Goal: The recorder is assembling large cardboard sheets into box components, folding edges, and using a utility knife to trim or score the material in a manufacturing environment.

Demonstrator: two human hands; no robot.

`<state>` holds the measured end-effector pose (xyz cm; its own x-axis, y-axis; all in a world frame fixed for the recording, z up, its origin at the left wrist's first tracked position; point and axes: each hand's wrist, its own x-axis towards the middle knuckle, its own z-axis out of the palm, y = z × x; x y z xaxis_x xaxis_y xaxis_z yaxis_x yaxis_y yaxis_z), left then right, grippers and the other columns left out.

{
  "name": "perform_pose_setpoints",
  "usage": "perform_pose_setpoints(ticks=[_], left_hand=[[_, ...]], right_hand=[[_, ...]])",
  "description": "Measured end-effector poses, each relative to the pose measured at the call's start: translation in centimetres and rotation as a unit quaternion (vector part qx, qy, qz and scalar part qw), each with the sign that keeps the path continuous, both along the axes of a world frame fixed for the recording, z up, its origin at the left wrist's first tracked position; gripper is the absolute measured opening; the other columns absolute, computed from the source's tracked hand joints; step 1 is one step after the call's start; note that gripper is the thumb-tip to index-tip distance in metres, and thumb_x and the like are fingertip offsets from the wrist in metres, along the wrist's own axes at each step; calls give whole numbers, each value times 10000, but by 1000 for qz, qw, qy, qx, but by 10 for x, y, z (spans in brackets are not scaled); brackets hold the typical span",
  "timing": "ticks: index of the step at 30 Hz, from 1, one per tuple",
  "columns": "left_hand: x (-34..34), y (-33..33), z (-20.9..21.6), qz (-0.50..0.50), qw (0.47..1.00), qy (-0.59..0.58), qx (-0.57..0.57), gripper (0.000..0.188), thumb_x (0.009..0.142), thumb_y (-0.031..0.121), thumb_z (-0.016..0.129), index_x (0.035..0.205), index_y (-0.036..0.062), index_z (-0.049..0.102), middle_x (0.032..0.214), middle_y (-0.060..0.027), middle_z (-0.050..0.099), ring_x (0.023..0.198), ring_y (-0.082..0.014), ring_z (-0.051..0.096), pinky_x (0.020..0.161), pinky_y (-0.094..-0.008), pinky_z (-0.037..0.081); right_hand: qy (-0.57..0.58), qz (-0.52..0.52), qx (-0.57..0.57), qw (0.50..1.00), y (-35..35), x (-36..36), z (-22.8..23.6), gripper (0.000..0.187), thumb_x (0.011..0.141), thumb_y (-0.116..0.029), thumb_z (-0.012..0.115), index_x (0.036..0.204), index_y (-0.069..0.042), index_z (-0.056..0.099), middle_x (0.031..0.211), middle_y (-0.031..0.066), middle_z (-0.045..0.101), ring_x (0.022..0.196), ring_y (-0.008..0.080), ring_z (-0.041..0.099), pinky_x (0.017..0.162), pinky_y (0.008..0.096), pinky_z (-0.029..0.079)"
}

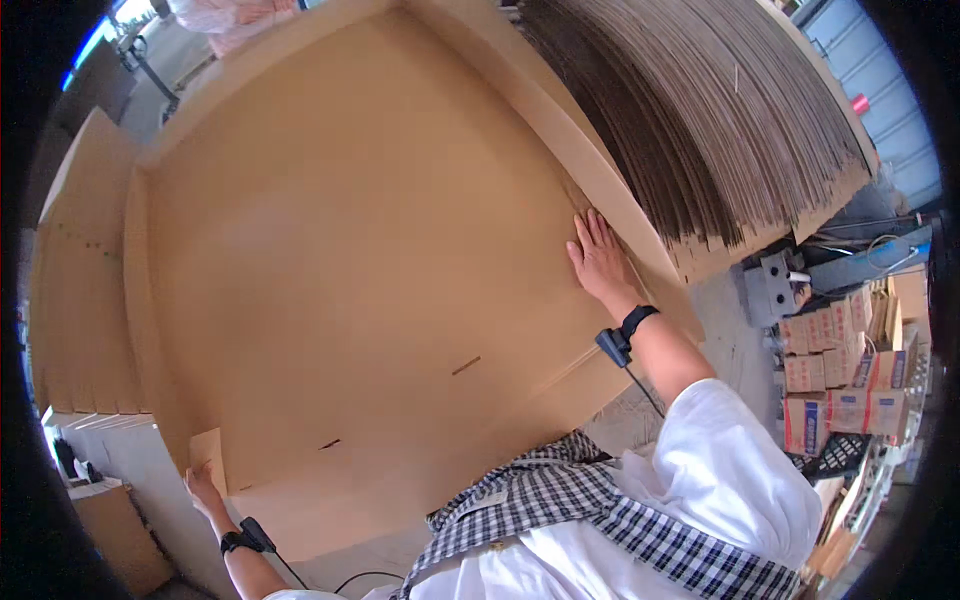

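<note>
Resting R hand [602, 263], spread, on cardbd box [380, 250]; L hand [205, 493] at flap [211, 446], grip unclear.

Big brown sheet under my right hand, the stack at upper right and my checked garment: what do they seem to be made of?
Big brown sheet: probably cardboard, matte and smooth, judging by its creased, upturned sides.
Upper-right stack: likely cardboard too, dull brown, showing many thin layered edges.
Checked garment: apparently woven cloth, matte, with soft wrinkles; the fibre can't be told.
</note>
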<state>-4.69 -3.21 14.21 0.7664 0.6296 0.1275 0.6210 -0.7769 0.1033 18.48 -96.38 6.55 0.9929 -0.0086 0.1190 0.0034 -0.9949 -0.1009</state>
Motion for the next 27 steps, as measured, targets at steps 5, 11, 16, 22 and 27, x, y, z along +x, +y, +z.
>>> perform_pose_setpoints(ticks=[5, 11, 16, 22, 27], left_hand=[[56, -52, 2, -12, 990, 86, 109, 547, 870, 447, 604, 1237, 43, 591, 1209, -216, 569, 1137, -380, 525, 978, -477, 403], [67, -14, 0, -81, 988, 61, -120, 528, 914, 405, 582, 1234, -13, 566, 1251, -260, 546, 1129, -413, 513, 979, -458, 398], [81, -23, 0, -77, 997, 28, -15, 584, 882, 413, 633, 1294, 14, 521, 1217, -233, 553, 1169, -400, 487, 979, -467, 402], [45, -34, 17, -119, 991, 40, 41, 566, 895, 302, 643, 1350, 24, 453, 1243, -210, 531, 1224, -356, 463, 988, -449, 423], [23, 16, -14, -164, 978, -33, -121, 451, 909, 130, 606, 1284, -76, 461, 1127, -237, 546, 1085, -354, 531, 941, -438, 450]], right_hand=[[81, -128, 9, 988, 12, -125, 14, 667, 968, -428, 414, 1470, -24, 244, 1530, 192, 238, 1416, 368, 207, 1135, 517, 200], [268, -303, 45, 914, -18, -333, 43, 507, 915, -407, 526, 1217, -4, 467, 1245, 189, 497, 1182, 350, 495, 960, 429, 418], [-133, -197, 16, 971, -53, -229, 105, 435, 854, -269, 642, 1233, -92, 522, 779, 170, 654, 740, 397, 648, 662, 467, 519], [107, -321, 150, 929, -81, -168, 107, 749, 855, -224, 636, 1483, -141, 236, 1066, 218, 627, 981, 358, 617, 799, 439, 505], [177, -35, 488, 854, -70, -99, 125, 757, 861, -101, 594, 1506, -135, 198, 1397, 205, 450, 1276, 381, 419, 1057, 448, 337]])
